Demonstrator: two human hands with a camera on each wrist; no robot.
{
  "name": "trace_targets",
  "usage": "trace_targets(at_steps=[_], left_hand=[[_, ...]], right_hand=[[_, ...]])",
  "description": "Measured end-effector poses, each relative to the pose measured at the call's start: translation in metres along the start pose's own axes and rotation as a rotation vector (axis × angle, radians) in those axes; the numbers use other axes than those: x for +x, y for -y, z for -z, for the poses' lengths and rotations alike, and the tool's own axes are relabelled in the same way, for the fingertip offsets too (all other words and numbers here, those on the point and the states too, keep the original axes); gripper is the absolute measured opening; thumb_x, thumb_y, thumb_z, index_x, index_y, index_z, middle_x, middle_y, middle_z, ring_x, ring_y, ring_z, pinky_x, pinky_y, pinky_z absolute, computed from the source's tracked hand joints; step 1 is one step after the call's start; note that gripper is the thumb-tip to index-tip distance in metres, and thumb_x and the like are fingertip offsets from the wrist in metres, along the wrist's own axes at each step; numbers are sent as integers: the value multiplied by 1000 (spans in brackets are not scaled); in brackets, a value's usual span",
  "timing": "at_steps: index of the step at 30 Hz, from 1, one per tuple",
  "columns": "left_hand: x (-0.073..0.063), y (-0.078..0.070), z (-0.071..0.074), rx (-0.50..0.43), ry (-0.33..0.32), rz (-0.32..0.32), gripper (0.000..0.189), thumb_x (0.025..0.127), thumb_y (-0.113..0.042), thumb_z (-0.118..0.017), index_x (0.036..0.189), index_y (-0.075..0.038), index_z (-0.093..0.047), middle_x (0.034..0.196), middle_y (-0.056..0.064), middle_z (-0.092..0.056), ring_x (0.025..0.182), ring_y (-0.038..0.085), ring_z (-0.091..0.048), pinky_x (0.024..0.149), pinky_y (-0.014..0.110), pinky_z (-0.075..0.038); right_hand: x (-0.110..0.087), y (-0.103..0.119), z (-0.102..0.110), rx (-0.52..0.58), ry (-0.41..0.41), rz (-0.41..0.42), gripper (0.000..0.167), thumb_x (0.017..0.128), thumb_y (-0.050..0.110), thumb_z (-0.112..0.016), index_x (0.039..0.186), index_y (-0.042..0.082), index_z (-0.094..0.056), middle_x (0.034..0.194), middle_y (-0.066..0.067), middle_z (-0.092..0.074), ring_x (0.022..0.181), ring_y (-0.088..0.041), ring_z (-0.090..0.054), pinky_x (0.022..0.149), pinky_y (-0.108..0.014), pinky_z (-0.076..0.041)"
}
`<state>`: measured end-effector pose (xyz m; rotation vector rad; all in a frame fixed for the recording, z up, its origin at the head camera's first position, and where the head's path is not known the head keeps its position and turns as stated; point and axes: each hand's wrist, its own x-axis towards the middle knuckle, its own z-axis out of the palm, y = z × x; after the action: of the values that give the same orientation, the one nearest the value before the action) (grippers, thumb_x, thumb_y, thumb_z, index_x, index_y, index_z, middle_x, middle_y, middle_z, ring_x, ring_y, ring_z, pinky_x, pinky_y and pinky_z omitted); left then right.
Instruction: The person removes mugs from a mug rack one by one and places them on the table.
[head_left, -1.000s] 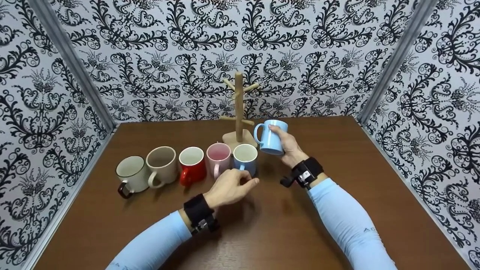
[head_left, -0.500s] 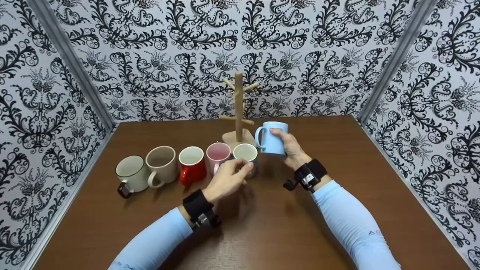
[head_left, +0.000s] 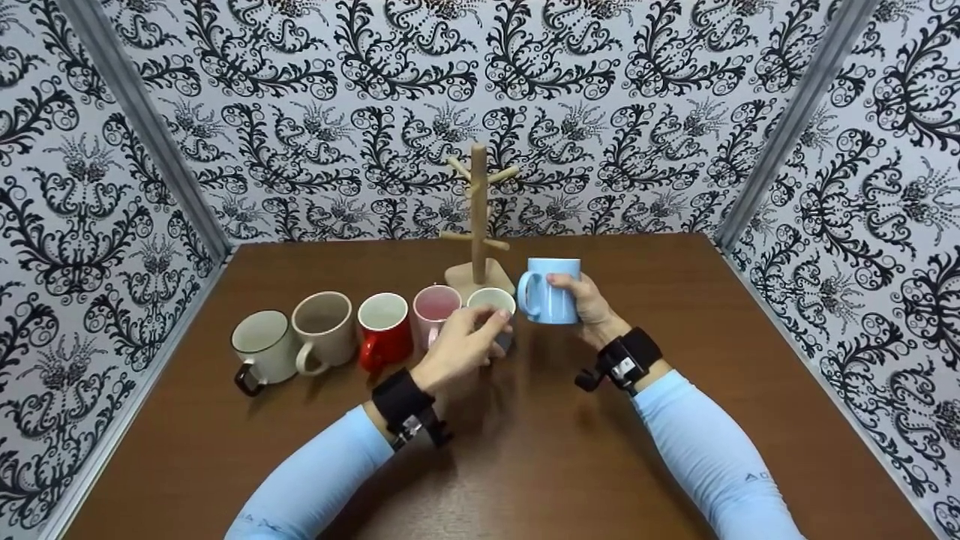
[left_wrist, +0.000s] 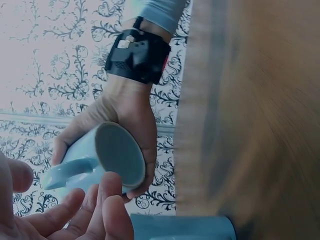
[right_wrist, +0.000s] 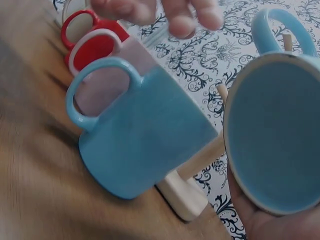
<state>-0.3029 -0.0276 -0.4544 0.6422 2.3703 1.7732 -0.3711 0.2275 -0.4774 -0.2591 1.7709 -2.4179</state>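
Observation:
My right hand (head_left: 596,307) grips a light blue mug (head_left: 553,306) by its side, to the right of the wooden mug tree (head_left: 479,217). The mug is off the table, its handle pointing left; the right wrist view shows its underside (right_wrist: 275,132). My left hand (head_left: 457,349) holds nothing, its fingers loosely bent. It hovers in front of a second blue mug (right_wrist: 145,135) and partly hides it in the head view. In the left wrist view, the fingers (left_wrist: 112,200) of my left hand appear close to the held mug (left_wrist: 120,152), with a gap I cannot judge.
Left of the second blue mug stand a pink mug (head_left: 437,304), a red mug (head_left: 384,337), a beige mug (head_left: 324,330) and a white mug (head_left: 264,349) with a dark handle. Patterned walls (head_left: 450,97) enclose the brown table (head_left: 562,465).
My right hand has brought the light blue mug slightly down and right, turning it more upright with its handle nearer me. The left hand has risen slightly toward the second blue mug's rim.

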Motion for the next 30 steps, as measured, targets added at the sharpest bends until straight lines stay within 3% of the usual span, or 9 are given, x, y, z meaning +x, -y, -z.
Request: trace_targets(at_steps=[6,13,17,24,30], left_hand=[[5,-8,-7,-72,5,-4,34,118,-33,-58,126,-3,-71,119,27,-75,81,36,-82,63,32,-62],[12,-12,-12,-172,25,9,33,119,-29,-54,122,1,-68,114,16,-72,71,17,-77,57,25,-56],[16,-14,-16,-245,58,40,35,120,-26,-49,122,4,-66,109,7,-71,67,12,-75,55,24,-55],[18,-18,-22,-318,166,175,40,123,-35,-41,117,-7,-68,98,-1,-73,64,9,-73,58,25,-55],[19,-19,-29,-488,254,328,44,122,-46,-37,98,-17,-59,82,-5,-57,58,8,-58,54,23,-44]], right_hand=[[-2,-4,7,-73,48,16,41,94,24,-65,133,13,-67,107,2,-80,98,-15,-75,90,-30,-61],[-4,-8,13,-58,122,36,40,92,20,-66,132,16,-65,109,2,-80,98,-15,-77,91,-30,-62],[-3,-9,15,-37,216,64,42,92,17,-66,134,14,-63,107,1,-81,93,-16,-78,90,-31,-64],[-3,-13,18,-30,362,107,43,93,9,-66,135,15,-65,106,1,-82,95,-15,-78,92,-30,-64],[-5,-14,21,-66,376,127,46,91,12,-77,136,20,-68,114,3,-81,104,-11,-76,96,-28,-61]])
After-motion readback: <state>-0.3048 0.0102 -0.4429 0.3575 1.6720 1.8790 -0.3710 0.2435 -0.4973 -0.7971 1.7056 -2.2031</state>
